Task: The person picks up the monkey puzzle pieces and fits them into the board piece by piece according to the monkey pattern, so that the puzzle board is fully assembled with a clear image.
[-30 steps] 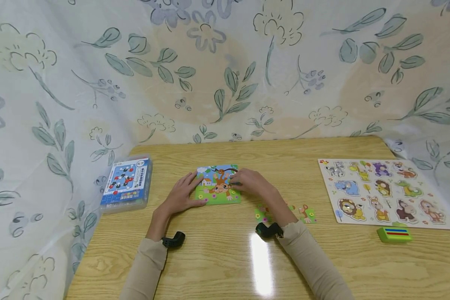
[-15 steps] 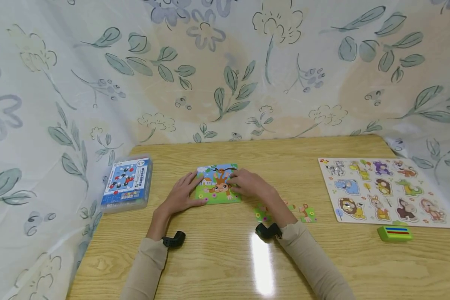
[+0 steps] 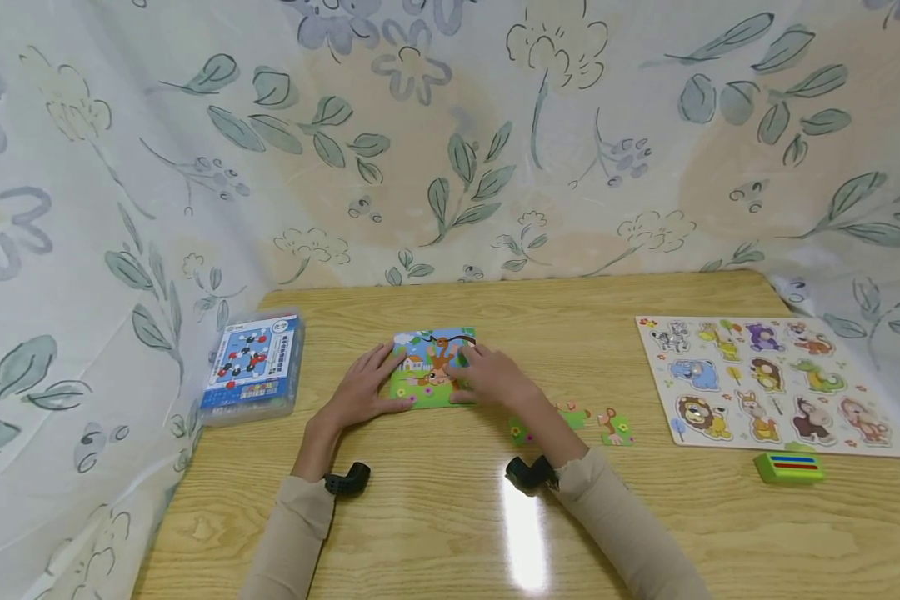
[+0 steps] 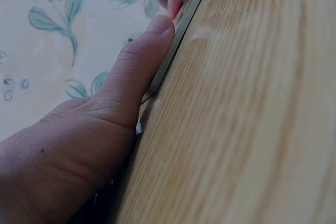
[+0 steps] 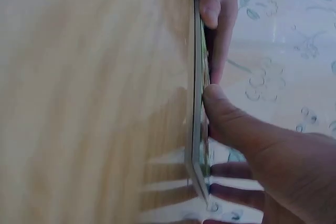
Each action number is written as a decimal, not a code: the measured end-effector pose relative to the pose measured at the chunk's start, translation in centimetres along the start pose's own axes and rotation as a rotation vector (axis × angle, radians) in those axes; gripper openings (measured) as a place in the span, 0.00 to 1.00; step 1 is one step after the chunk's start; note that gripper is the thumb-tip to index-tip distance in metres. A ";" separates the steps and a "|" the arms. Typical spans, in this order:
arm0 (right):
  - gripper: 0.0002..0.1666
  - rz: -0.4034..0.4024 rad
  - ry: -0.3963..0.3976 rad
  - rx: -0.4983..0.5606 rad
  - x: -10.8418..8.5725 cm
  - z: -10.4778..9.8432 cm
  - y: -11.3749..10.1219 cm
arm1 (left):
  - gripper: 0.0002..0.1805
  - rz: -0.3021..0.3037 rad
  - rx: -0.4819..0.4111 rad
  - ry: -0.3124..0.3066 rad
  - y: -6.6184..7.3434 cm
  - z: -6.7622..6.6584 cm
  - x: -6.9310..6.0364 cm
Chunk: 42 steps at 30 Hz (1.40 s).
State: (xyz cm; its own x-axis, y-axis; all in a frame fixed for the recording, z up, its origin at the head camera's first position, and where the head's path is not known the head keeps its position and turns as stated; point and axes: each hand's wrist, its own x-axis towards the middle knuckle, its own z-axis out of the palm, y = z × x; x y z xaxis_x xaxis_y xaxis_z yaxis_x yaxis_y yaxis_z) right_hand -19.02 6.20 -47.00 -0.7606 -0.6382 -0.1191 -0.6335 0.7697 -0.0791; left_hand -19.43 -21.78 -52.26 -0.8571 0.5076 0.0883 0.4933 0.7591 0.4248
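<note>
A square jigsaw puzzle (image 3: 416,387) with a cartoon monkey on it lies flat near the table's middle. My left hand (image 3: 360,387) rests along its left side, thumb laid straight on the lower left corner and fingers by the upper left edge. Over the puzzle's right part is my right hand (image 3: 495,377), its fingertips touching the picture by the monkey's face, part of which they cover. In the right wrist view the thumb (image 5: 236,121) lies on the puzzle's face, the other fingers stretched across the board. Loose jigsaw pieces (image 3: 615,427) lie beside my right forearm, which partly hides them.
A wooden animal peg puzzle (image 3: 727,387) lies at the right, with a small green block (image 3: 789,468) in front of it. A clear plastic box with a blue label (image 3: 253,362) stands at the left. Floral cloth (image 3: 450,167) hangs behind the table.
My right hand has shifted on the puzzle, its fingers reaching further left and down over the monkey's face. The left hand and the puzzle stay where they were.
</note>
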 end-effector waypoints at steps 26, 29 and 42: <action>0.52 -0.058 0.011 0.405 -4.4 -1.5 2.1 | 0.50 0.000 0.002 -0.016 0.1 -0.1 0.1; 0.56 -0.022 -0.012 0.428 -5.9 -1.8 2.8 | 0.50 -0.005 0.007 -0.019 0.0 -0.2 0.1; 0.40 -0.074 0.003 0.331 -11.6 0.1 4.7 | 0.50 0.000 0.010 0.004 0.2 0.2 -0.1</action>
State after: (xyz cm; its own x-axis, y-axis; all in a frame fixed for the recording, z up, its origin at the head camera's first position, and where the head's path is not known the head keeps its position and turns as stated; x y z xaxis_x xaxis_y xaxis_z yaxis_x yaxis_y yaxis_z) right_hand -13.14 17.27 -46.12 -0.7150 -0.6923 -0.0980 -0.6068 0.6840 -0.4048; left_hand -19.20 -21.59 -52.34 -0.8578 0.5058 0.0916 0.4945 0.7634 0.4155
